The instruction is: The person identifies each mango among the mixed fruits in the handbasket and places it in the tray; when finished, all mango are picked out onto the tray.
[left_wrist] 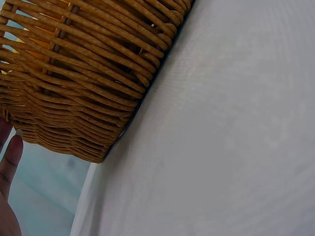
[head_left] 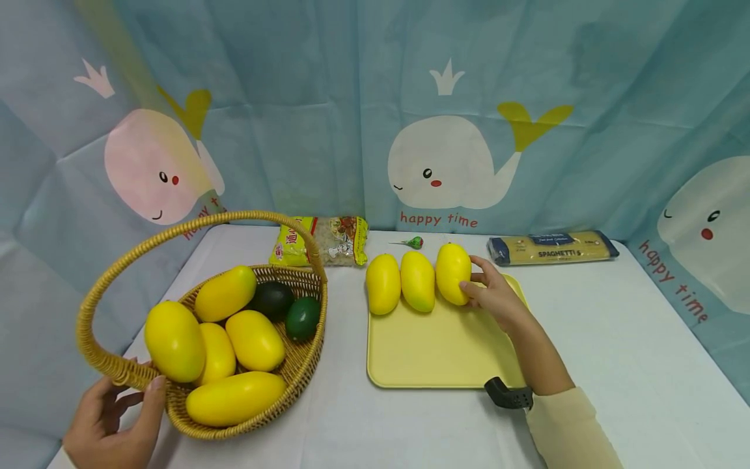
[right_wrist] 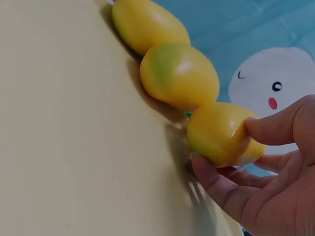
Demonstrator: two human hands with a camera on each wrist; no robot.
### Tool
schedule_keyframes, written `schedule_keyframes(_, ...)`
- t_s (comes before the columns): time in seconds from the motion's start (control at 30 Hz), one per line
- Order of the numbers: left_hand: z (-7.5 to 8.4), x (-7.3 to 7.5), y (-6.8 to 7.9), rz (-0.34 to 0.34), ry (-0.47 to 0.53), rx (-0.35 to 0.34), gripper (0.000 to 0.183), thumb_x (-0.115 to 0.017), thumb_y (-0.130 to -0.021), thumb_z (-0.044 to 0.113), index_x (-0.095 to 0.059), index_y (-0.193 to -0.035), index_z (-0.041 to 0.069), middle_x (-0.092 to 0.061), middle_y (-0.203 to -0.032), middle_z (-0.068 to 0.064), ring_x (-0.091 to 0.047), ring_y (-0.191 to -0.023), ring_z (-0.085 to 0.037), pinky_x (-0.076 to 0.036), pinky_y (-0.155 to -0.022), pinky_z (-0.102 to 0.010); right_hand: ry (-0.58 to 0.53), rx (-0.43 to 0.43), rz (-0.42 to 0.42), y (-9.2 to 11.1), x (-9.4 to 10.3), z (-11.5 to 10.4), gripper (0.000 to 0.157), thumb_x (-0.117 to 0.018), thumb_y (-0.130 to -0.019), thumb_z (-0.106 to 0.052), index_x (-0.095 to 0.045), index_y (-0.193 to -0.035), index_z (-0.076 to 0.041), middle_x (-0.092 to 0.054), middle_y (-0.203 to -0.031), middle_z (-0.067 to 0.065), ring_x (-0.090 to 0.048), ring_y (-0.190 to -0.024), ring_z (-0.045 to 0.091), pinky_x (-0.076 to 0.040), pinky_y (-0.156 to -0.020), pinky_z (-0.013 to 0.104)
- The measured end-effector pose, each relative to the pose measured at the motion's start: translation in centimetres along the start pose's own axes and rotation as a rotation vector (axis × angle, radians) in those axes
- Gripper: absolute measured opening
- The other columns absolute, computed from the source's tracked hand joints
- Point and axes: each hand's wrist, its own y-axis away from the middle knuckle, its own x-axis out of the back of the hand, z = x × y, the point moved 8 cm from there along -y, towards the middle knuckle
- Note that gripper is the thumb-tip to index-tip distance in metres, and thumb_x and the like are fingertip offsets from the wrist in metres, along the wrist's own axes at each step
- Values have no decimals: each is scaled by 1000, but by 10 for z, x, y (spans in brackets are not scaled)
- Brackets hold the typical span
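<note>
Three yellow mangoes [head_left: 418, 281] line up in a row at the far side of a pale yellow tray [head_left: 439, 361], which lies on the white worktop [head_left: 346, 430]. The right hand [head_left: 497, 296] holds the rightmost mango [head_left: 452, 273] from its right side; its fingers [right_wrist: 219, 187] are parted about as wide as the fruit and curved round it, with the thumb pressing one side and fingertips on the other. Whether that mango rests fully on the tray or is slightly raised, I cannot tell. It sits just beside the middle one. The left hand [head_left: 114, 417] grips a wicker basket [head_left: 307, 374] at the near left, where the arched handle [head_left: 176, 233] meets the rim, its fingers bent and the thumb lying against the weave. Inside the basket are five more mangoes [head_left: 256, 340], with two dark green fruits [head_left: 303, 319] at the far right of them. Behind the basket lies a yellow-ended clear food bag [head_left: 336, 241]; a small green-headed lollipop [head_left: 415, 243] lies behind the row, and a spaghetti packet [head_left: 553, 249] lies beyond the tray's far right corner. A blue curtain [head_left: 328, 98] printed with whales hangs behind everything.
</note>
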Motion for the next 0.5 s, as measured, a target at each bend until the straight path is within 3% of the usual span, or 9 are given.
schedule_keyframes(0.07,0,0,0,-4,-7,6,46,-77,-81,-9,-67,-125,1,-66,-110,11,-63,-96,-5,-49,-77,-5,5,-15,1,-1,1,2,70,-55,-103,-13,-15,-161,-9,-38,-147,30,-53,-113,36,-53,-84,35)
schedule_keyframes(0.27,0,0,1,-5,-10,16,46,-77,-82,-8,-67,-125,2,-66,-110,13,-63,-96,-5,-49,-77,-5,4,-17,-15,-1,1,5,73,-57,-102,-9,-14,-160,-5,-39,-146,33,-50,-125,41,-50,-99,42)
schedule_keyframes(0.5,0,0,0,4,-2,13,47,-77,-81,-9,-67,-125,2,-66,-110,11,-63,-96,-6,-49,-77,-5,54,-10,-54,0,2,6,66,-57,-101,-7,-22,-156,1,-42,-142,33,-53,-118,38,-53,-88,34)
